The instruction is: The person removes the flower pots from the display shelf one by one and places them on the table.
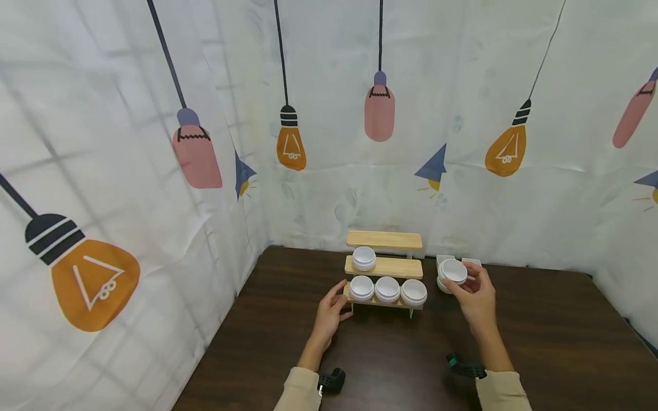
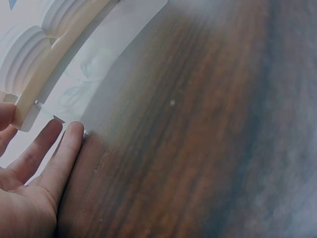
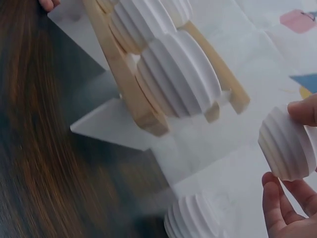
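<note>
My right hand (image 1: 478,294) pinches a white ribbed bowl (image 1: 453,271) between thumb and fingers, right of a stepped wooden rack (image 1: 384,266). In the right wrist view this bowl (image 3: 287,144) is off the table, tilted in the fingers. Another ribbed bowl (image 3: 193,218) stands below it, mostly hidden by the held one in the head view. My left hand (image 1: 328,314) is at the left end of the rack's lowest shelf, fingers fairly straight. Its fingertips (image 2: 74,130) lie close beside the shelf's end in the left wrist view; firm contact is hard to tell.
Three white bowls (image 1: 387,290) line the lowest shelf and one bowl (image 1: 364,258) sits at the left of the middle shelf. White square-edged pieces (image 1: 471,261) stand behind the right hand. A patterned cloth (image 1: 319,200) hangs behind the dark wooden table (image 1: 288,285).
</note>
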Available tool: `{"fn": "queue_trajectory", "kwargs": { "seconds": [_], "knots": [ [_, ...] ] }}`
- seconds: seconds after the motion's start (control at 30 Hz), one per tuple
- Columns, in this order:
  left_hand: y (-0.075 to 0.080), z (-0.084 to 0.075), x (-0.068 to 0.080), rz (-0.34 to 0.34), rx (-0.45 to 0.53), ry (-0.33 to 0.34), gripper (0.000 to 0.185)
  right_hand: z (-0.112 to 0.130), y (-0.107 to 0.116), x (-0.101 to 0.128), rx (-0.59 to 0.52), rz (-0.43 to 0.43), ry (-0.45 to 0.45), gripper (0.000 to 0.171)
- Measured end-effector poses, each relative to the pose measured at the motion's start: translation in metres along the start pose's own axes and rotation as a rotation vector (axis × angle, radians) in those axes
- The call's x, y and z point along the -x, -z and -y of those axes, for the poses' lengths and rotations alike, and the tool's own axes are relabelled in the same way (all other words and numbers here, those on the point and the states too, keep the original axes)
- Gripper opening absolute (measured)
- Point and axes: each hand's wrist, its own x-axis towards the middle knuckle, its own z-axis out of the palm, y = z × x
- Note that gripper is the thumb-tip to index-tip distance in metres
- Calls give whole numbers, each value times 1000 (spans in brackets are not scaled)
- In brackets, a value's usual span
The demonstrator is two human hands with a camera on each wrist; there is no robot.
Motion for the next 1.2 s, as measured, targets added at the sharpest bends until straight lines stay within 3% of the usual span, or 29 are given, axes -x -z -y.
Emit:
{"fn": "queue_trajectory", "kwargs": {
  "seconds": [0.3,0.77,1.2],
  "knots": [
    [0,1,-4,-3,-9,-4,47,-9,17,-8,-20,-58,1,58],
    [-1,0,0,-2,5,6,48,-14,38,-14,-8,-103,-112,60],
    [-1,0,0,1,13,-1,48,-26,48,-15,150,-101,-138,63]
  ]
}}
